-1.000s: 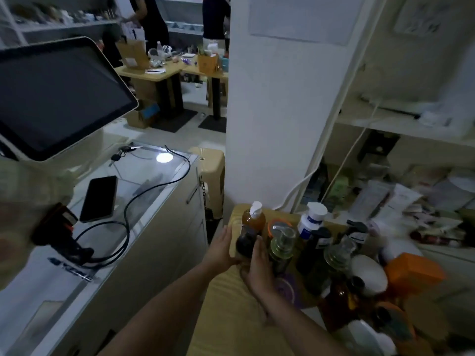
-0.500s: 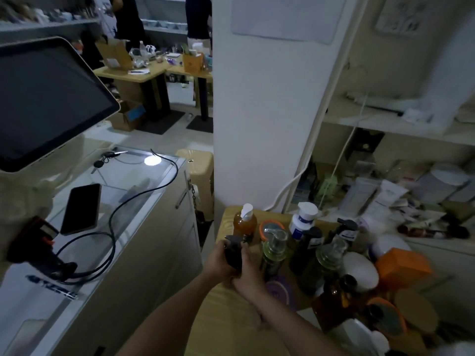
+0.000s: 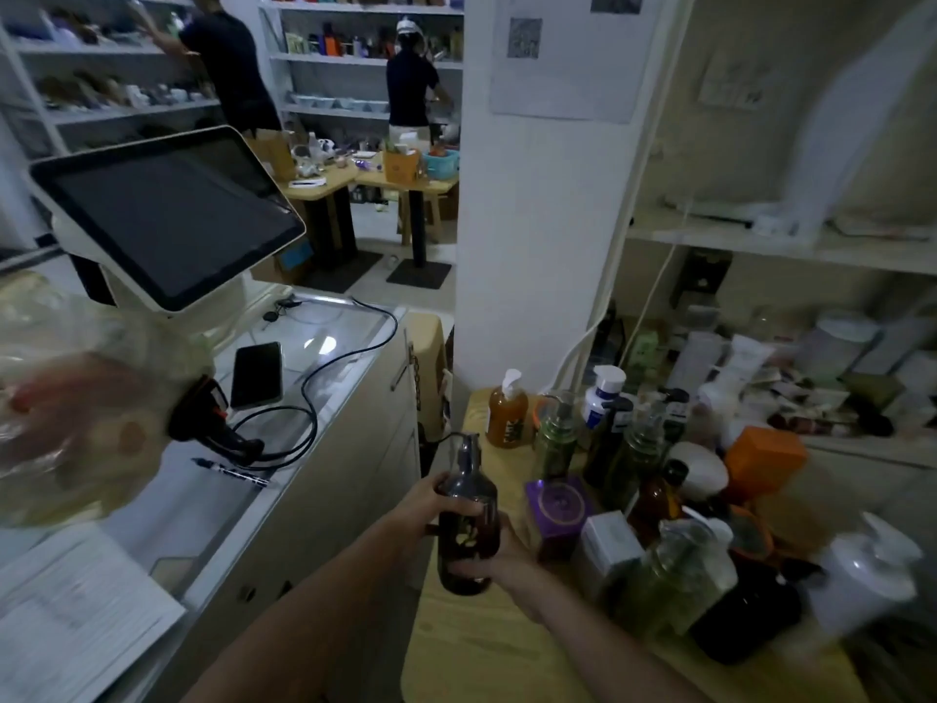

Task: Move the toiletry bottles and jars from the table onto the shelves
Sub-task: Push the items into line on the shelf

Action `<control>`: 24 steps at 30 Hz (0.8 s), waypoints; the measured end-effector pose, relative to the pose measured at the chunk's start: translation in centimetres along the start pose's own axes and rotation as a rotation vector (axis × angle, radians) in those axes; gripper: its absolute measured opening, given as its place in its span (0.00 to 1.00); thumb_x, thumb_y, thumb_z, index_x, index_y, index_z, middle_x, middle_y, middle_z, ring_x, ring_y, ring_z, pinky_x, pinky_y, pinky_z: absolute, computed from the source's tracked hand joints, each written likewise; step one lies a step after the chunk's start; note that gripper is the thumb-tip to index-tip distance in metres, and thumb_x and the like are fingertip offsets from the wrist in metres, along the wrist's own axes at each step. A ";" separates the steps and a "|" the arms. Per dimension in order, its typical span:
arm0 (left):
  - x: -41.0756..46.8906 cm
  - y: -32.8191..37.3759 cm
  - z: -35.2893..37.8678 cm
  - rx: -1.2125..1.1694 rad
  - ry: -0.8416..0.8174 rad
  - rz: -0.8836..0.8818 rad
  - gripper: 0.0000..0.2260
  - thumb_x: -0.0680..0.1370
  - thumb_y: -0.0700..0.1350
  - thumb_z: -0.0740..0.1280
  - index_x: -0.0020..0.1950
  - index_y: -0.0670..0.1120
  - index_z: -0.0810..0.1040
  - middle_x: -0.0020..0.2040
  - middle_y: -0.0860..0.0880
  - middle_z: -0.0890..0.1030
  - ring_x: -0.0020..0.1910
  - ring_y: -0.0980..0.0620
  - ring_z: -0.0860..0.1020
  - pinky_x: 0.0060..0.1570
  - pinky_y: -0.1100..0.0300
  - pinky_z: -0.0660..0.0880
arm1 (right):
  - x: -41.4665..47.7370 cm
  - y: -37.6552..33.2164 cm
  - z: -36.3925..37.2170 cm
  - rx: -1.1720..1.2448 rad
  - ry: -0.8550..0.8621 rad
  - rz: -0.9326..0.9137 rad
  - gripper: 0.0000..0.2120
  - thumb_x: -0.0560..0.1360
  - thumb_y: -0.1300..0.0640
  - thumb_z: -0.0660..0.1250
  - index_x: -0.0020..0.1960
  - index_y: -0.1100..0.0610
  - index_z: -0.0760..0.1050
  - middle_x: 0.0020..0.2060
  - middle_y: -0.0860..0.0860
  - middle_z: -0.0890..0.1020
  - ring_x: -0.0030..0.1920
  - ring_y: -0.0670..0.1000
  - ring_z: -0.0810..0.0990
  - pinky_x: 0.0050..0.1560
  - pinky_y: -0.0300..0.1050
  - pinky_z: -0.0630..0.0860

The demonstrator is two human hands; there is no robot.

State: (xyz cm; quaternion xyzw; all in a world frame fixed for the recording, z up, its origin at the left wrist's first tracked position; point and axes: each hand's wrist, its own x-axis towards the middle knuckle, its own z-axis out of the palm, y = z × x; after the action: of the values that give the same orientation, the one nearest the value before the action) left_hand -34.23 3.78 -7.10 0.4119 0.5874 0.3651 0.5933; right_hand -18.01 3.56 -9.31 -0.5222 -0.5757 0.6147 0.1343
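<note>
- Plainly, both hands grasp the dark pump bottle (image 3: 467, 520): left hand (image 3: 431, 507) round its shoulder, right hand (image 3: 494, 563) near its base.
- Upright over the table's (image 3: 481, 652) left edge; the shelf (image 3: 791, 248) lies up-right, nearer the right hand.

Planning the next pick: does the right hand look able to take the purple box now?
Probably not yet: the right hand and left hand both hold the dark pump bottle. The purple box stands close by, unobstructed.

Tally by kind
One dark pump bottle (image 3: 467, 520); right of the right hand (image 3: 499, 560): one purple box (image 3: 557, 504), one orange box (image 3: 765, 459).
</note>
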 end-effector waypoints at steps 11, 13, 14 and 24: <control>-5.3 0.4 7.9 -0.008 -0.502 -0.033 0.33 0.64 0.40 0.77 0.67 0.49 0.72 0.65 0.44 0.74 0.64 0.44 0.75 0.59 0.51 0.75 | -12.2 5.4 -3.9 0.288 0.297 -0.102 0.34 0.57 0.64 0.81 0.55 0.45 0.69 0.52 0.43 0.79 0.57 0.48 0.76 0.53 0.40 0.73; -6.1 0.3 11.0 0.041 -0.593 -0.059 0.34 0.63 0.40 0.77 0.67 0.49 0.72 0.64 0.45 0.76 0.64 0.46 0.75 0.57 0.52 0.75 | -15.0 6.9 -5.1 0.355 0.366 -0.099 0.34 0.58 0.66 0.80 0.58 0.49 0.70 0.51 0.45 0.79 0.55 0.47 0.76 0.48 0.36 0.73; -6.5 0.1 12.9 0.057 -0.632 -0.066 0.35 0.62 0.41 0.78 0.68 0.50 0.71 0.65 0.45 0.76 0.64 0.45 0.74 0.57 0.51 0.75 | -16.5 7.8 -5.8 0.378 0.404 -0.095 0.37 0.57 0.66 0.81 0.61 0.53 0.69 0.53 0.46 0.79 0.56 0.48 0.76 0.49 0.37 0.74; -17.1 -1.9 38.9 0.274 -0.956 0.043 0.31 0.61 0.42 0.78 0.63 0.45 0.76 0.57 0.44 0.79 0.54 0.45 0.79 0.48 0.51 0.76 | -40.3 21.2 -11.7 0.506 0.830 -0.076 0.41 0.53 0.60 0.84 0.62 0.50 0.70 0.56 0.49 0.81 0.58 0.51 0.78 0.59 0.50 0.76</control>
State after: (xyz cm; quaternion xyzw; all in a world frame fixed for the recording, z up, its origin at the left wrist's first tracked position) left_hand 3.78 -14.99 -3.24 0.6196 0.2835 0.0670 0.7289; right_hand 17.40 -27.10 -5.16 -0.6527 -0.3249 0.4700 0.4975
